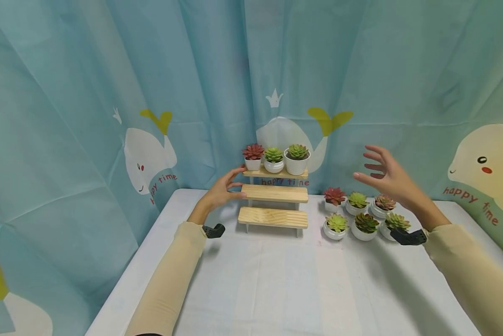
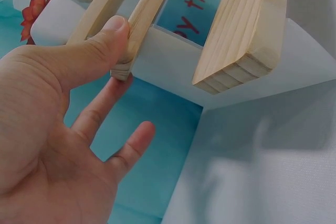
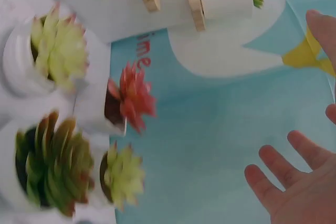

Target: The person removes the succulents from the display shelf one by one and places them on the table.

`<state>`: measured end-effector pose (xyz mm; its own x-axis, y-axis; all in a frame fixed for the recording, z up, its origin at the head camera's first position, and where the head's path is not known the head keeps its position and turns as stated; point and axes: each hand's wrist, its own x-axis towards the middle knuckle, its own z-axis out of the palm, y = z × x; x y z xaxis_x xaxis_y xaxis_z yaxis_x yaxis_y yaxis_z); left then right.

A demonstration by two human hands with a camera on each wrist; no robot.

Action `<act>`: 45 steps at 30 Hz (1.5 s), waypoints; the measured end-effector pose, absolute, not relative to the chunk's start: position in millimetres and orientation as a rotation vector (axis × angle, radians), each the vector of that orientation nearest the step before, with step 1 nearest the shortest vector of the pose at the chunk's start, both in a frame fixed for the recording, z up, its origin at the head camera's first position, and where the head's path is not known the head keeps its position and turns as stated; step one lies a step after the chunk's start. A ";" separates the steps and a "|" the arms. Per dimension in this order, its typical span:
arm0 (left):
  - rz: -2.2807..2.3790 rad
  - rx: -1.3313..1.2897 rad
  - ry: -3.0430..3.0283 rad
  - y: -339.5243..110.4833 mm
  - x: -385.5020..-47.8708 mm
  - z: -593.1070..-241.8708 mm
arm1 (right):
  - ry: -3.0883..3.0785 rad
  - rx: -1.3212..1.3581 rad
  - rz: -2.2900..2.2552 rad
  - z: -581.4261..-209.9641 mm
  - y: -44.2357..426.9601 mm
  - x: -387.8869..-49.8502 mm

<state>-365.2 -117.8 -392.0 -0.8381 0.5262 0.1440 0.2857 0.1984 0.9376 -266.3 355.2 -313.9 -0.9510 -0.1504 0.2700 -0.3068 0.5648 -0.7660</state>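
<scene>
A three-tier wooden stand [image 1: 274, 192] holds a red succulent [image 1: 253, 156] and two green ones [image 1: 273, 159] [image 1: 296, 158] on its top tier. My left hand [image 1: 223, 189] is at the stand's left side; in the left wrist view this hand [image 2: 63, 103] pinches the end of the middle plank [image 2: 144, 17] between thumb and a finger, the other fingers spread. My right hand [image 1: 387, 175] hovers in the air right of the stand, fingers apart and holding nothing. The right wrist view shows this hand [image 3: 310, 187] beside the potted plants, touching none.
Right of the stand, several potted succulents stand in two rows on the white table [image 1: 276, 289], among them a red one [image 1: 334, 198] and a dark green one [image 1: 365, 226]. A blue curtain [image 1: 218, 60] with whale prints hangs behind and at both sides.
</scene>
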 end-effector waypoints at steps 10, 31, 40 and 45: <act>1.696 0.753 2.256 -116.9 -367.3 -394.9 | -2.572 0.432 1.414 -315.6 304.0 -294.4; 1.691 0.731 2.261 -115.5 -367.0 -391.6 | -2.559 0.409 1.522 -323.7 236.2 -335.9; 1.695 0.750 2.250 -117.6 -366.8 -391.5 | -2.561 0.323 1.562 -325.3 227.9 -340.2; 1.692 0.747 2.256 -117.7 -367.0 -392.0 | -2.552 0.318 1.547 -326.6 225.9 -342.2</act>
